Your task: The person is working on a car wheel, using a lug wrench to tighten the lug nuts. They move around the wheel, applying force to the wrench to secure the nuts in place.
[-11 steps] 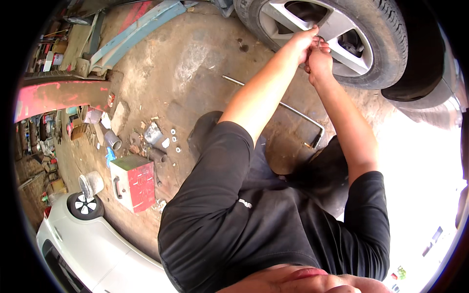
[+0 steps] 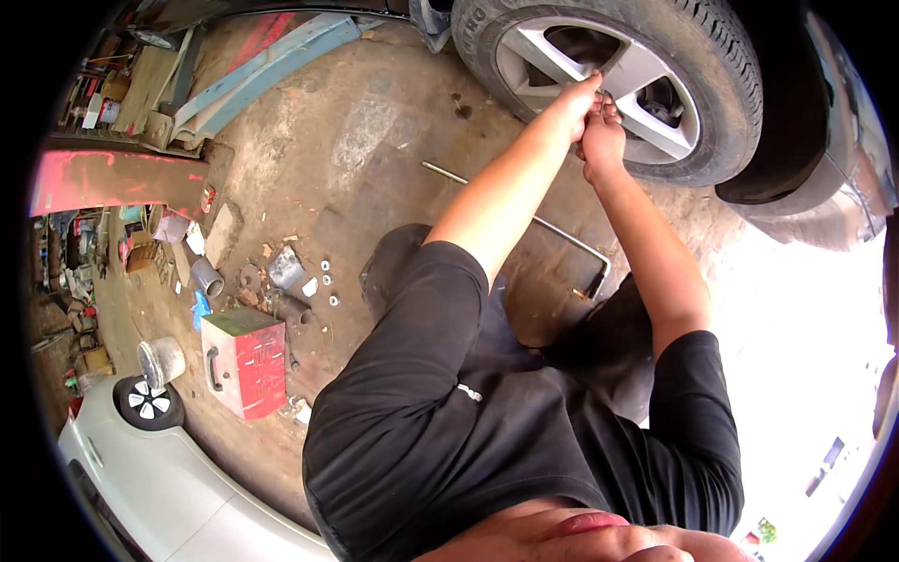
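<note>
Both arms stretch out to a car wheel point(image 2: 655, 112) with a silver spoked rim and a black tyre. My left hand point(image 2: 579, 101) and my right hand point(image 2: 605, 140) meet close together in front of the rim's middle. The fingers of both are closed around something small; it is mostly covered, so I cannot make out what it is. A long metal bar with a bent end point(image 2: 573, 234) lies on the floor beneath my forearms, apart from the hands.
A red and white metal box point(image 2: 262, 370) stands on the floor to the left, with a white bucket point(image 2: 162, 362) near it. Small rings point(image 2: 326, 279) and scraps lie beyond. A white car point(image 2: 178, 468) is at lower left; a red beam point(image 2: 122, 180) and blue beam point(image 2: 253, 80) lie farther off.
The whole view has shifted slightly, with the wheel now lower and a little to the left. Both hands remain together at the rim's middle, fingers closed.
</note>
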A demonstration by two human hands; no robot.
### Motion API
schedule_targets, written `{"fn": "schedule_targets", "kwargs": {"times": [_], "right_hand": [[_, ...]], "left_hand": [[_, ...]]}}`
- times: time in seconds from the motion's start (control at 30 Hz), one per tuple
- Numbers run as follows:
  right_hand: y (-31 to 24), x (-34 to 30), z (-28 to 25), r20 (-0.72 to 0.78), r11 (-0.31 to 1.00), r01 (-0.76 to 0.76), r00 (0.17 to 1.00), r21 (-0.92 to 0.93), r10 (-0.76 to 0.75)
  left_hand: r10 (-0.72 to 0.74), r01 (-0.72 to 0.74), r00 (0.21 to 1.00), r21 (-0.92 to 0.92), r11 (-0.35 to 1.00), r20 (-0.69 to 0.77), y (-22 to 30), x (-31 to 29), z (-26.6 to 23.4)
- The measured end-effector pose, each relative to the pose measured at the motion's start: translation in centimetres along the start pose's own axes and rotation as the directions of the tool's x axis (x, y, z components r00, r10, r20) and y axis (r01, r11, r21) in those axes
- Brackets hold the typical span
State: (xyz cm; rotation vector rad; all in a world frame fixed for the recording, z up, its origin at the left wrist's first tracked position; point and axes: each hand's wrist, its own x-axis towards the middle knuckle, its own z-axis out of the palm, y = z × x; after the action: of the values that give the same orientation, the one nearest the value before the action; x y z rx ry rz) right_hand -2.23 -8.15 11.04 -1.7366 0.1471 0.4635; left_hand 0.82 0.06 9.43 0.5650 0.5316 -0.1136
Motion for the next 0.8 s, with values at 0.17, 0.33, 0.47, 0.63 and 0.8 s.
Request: {"fn": "schedule_targets", "kwargs": {"times": [0.17, 0.33, 0.47, 0.63, 0.8], "right_hand": [[3.3, 2.2, 0.1, -0.063, 0.976, 0.162, 0.983, -0.146, -0.173], [5.5, 3.1, -0.3, -0.102, 0.837, 0.443, 0.862, -0.321, -0.496], [6.3, 3.7, -0.9, -0.05, 0.796, 0.421, 0.872, -0.434, -0.488], [6.1, 0.9, -0.4, -0.032, 0.743, 0.48, 0.83, -0.468, -0.556], [3.9, -0.4, -0.4, -0.059, 0.96, 0.173, 0.98, -0.221, -0.191]], "left_hand": [[0.035, -0.031, 0.997, -0.051, 0.998, 0.064, -1.2, 0.9, -1.0], [0.135, -0.14, 0.988, 0.062, 0.988, 0.069, -2.5, 0.6, -0.8], [0.259, -0.262, 0.965, 0.152, 0.953, 0.039, -3.0, 0.8, -1.1], [0.298, -0.28, 0.953, 0.22, 0.935, -0.052, -3.4, 1.5, -2.1], [0.166, -0.159, 0.986, 0.206, 0.965, -0.013, -3.3, -0.1, -1.5]]}}
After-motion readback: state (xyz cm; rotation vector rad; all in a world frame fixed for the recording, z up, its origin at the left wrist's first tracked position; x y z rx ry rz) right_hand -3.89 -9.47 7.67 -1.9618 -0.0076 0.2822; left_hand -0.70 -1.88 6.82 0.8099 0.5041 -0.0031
